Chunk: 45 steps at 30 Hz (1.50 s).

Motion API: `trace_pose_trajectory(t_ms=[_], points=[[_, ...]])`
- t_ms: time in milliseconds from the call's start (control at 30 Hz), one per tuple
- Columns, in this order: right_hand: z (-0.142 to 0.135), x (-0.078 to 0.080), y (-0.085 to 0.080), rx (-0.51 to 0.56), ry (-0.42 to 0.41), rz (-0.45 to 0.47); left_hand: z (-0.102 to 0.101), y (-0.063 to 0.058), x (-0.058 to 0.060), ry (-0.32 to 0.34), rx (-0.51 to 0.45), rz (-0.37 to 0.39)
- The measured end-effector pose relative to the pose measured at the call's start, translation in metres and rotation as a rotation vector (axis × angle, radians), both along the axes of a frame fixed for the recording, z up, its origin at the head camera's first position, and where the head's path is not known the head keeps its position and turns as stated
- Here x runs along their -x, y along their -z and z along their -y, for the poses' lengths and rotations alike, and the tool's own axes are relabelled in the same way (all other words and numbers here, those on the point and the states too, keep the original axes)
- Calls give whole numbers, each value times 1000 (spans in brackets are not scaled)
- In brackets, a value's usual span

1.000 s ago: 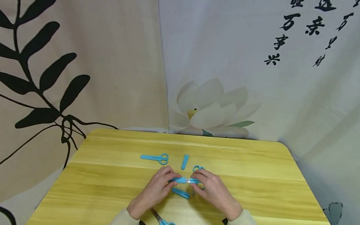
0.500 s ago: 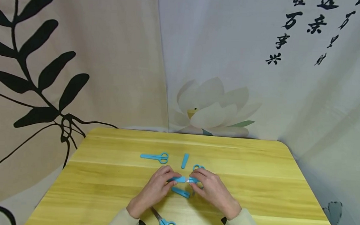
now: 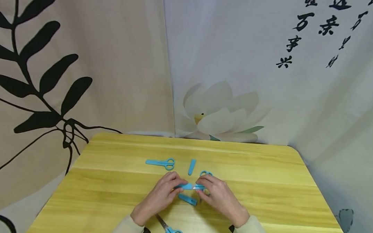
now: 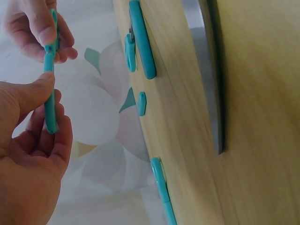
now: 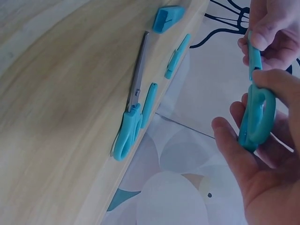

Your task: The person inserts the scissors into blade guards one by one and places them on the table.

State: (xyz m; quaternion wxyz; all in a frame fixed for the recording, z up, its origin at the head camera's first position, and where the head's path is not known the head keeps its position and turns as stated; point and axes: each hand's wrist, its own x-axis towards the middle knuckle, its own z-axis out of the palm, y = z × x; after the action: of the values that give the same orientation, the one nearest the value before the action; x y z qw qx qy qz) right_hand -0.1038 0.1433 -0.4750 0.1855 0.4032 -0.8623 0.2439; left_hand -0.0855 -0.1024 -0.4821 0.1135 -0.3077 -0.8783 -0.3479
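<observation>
The left hand's (image 3: 158,196) fingers pinch a blue sheath (image 3: 186,186), while the right hand's (image 3: 223,198) fingers hold blue-handled scissors (image 5: 268,115) by the handles, a sliver of blade showing between the two sets of fingers. On the counter (image 3: 264,189), a loose sheath (image 3: 187,199) lies just nearer the person than the fingers, with another sheath (image 3: 192,167) and sheathed scissors (image 3: 159,163) beyond them. Bare scissors (image 5: 132,112) lie partly hidden behind the right fingers.

Seen from the middle of the wooden table (image 3: 271,179), printed cloth (image 3: 123,51) hangs behind. Black leaves (image 3: 58,73) spread at ten o'clock, a pale flower (image 3: 215,121) near twelve, dark writing (image 3: 329,26) at one, a grey heart shape (image 3: 346,218) at three.
</observation>
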Motion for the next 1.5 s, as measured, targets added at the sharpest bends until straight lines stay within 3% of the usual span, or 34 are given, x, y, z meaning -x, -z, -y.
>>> trace_pose_trajectory(t_ms=[533, 1000, 1500], points=[[3, -1, 0, -20, 2, 9, 3, 1, 1, 11, 18, 54], [3, -1, 1, -2, -1, -8, 0, -1, 1, 26, 20, 8], [4, -2, 0, 2, 0, -10, 0, -1, 1, 29, 16, 11]])
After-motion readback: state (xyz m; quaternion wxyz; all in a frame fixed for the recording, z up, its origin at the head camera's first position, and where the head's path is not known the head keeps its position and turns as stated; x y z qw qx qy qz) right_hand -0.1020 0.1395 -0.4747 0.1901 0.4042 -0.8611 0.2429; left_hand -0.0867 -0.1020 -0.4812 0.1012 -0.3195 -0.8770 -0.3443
